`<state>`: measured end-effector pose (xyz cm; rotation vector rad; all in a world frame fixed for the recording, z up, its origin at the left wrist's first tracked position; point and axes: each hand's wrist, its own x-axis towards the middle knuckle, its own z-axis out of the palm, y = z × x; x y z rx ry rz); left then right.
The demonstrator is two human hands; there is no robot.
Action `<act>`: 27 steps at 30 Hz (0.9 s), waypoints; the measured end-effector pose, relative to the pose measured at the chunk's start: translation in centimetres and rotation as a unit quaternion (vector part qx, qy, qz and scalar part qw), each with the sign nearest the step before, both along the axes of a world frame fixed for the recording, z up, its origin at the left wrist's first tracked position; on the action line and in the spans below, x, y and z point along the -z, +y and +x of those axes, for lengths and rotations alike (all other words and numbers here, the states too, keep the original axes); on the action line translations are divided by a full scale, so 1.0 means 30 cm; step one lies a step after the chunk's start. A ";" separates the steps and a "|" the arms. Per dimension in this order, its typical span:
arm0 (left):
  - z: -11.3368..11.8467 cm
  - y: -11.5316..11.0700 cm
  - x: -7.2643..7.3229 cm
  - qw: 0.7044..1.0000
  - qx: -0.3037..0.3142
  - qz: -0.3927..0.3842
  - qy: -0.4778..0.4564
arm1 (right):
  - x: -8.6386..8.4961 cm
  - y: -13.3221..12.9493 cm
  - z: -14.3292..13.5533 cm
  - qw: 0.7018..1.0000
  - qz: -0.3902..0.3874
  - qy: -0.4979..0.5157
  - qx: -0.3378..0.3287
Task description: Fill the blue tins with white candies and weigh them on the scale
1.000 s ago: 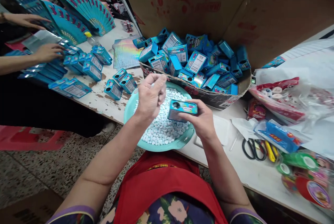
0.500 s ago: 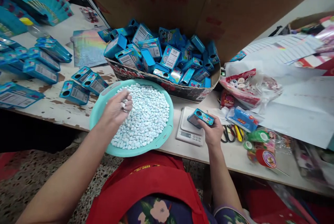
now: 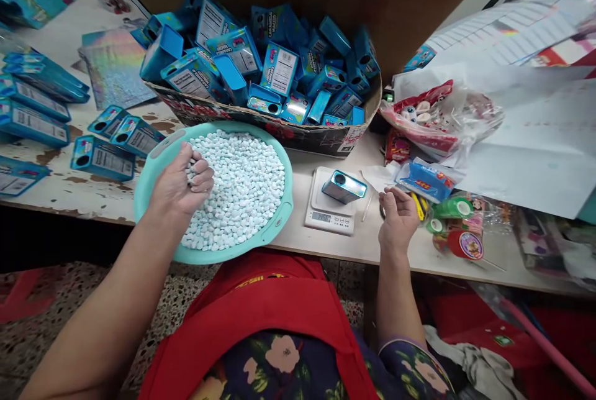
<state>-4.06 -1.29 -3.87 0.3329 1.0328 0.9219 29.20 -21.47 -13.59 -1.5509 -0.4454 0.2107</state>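
Over the left part of a turquoise basin point(image 3: 278, 230), my left hand point(image 3: 179, 184) is closed around some small white and pale-blue candies point(image 3: 244, 192). More of the same candies fill the basin. A blue candy box point(image 3: 343, 186) with a round hole in its top rests on the digital kitchen scale point(image 3: 329, 221), whose display is lit. To the right of the scale, my right hand point(image 3: 399, 217) is raised with loosely bent fingers, apart from the box and holding nothing that I can see.
Behind the basin stands a carton point(image 3: 342, 139) heaped with blue boxes. More blue boxes point(image 3: 105, 158) stand on the left of the table. To the right lie a bag of sweets point(image 3: 433, 117), a blue packet point(image 3: 426, 179), yellow-handled cutter point(image 3: 420, 206) and green tape rolls point(image 3: 454, 208).
My right hand has let go of the blue box, leaving it on the scale, and has drawn away to the right. My left hand still grips candies above the basin. The view has shifted.
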 end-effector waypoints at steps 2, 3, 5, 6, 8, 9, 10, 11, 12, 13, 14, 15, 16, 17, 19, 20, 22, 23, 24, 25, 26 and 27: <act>0.006 -0.002 0.001 1.000 0.003 0.005 0.001 | 0.011 -0.019 -0.003 1.000 -0.016 0.005 0.000; 0.008 -0.004 0.004 1.000 0.003 0.007 0.003 | 0.016 -0.027 -0.005 1.000 -0.022 0.008 -0.003; 0.012 -0.008 0.013 1.000 0.002 0.007 0.005 | 0.026 -0.040 -0.007 1.000 -0.028 0.012 -0.008; 0.013 -0.011 0.018 1.000 0.003 0.004 0.002 | 0.030 -0.044 -0.007 0.999 -0.029 0.013 -0.011; 0.017 -0.016 0.027 1.000 0.004 0.002 -0.007 | 0.036 -0.044 -0.005 0.999 -0.027 0.012 -0.018; 0.020 -0.019 0.032 1.000 0.001 0.003 -0.007 | 0.038 -0.039 -0.005 0.999 -0.023 0.008 -0.030; 0.024 -0.022 0.035 1.000 -0.004 0.004 -0.004 | 0.039 -0.030 -0.006 0.998 -0.022 0.001 -0.052; 0.030 -0.025 0.039 1.000 -0.008 0.005 0.002 | 0.038 -0.017 -0.010 0.996 -0.024 -0.010 -0.083; 0.036 -0.030 0.041 1.000 -0.008 0.003 0.008 | 0.036 -0.002 -0.015 0.992 -0.033 -0.024 -0.119; 0.044 -0.034 0.043 1.000 -0.005 0.000 0.011 | 0.033 0.016 -0.022 0.986 -0.046 -0.041 -0.155; 0.051 -0.039 0.044 1.000 0.000 -0.004 0.013 | 0.028 0.035 -0.031 0.979 -0.061 -0.057 -0.186; 0.056 -0.044 0.044 1.000 0.006 -0.009 0.012 | 0.023 0.053 -0.039 0.973 -0.073 -0.071 -0.207; 0.060 -0.048 0.042 1.000 0.011 -0.011 0.010 | 0.018 0.069 -0.046 0.969 -0.080 -0.083 -0.218; 0.062 -0.052 0.040 1.000 0.011 -0.011 0.009 | 0.014 0.083 -0.052 0.967 -0.082 -0.091 -0.223; 0.057 -0.056 0.037 1.000 0.007 0.002 0.013 | 0.010 0.099 -0.057 0.967 -0.075 -0.097 -0.224; 0.051 -0.056 0.037 1.000 0.005 0.015 0.018 | 0.011 0.103 -0.057 0.967 -0.072 -0.099 -0.223; 0.036 -0.052 0.041 0.999 -0.003 0.042 0.027 | 0.019 0.104 -0.054 0.967 -0.070 -0.101 -0.223; 0.031 -0.048 0.043 0.998 -0.006 0.048 0.027 | 0.023 0.105 -0.055 0.967 -0.075 -0.099 -0.221; 0.028 -0.045 0.045 0.999 -0.008 0.047 0.023 | 0.024 0.105 -0.057 0.968 -0.086 -0.097 -0.214; 0.029 -0.042 0.045 0.999 -0.009 0.040 0.015 | 0.020 0.107 -0.063 0.969 -0.099 -0.095 -0.204; 0.035 -0.042 0.040 0.999 -0.008 0.030 0.004 | 0.010 0.109 -0.072 0.970 -0.112 -0.097 -0.193; 0.047 -0.043 0.030 1.000 -0.004 0.023 -0.007 | -0.009 0.112 -0.086 0.970 -0.119 -0.102 -0.184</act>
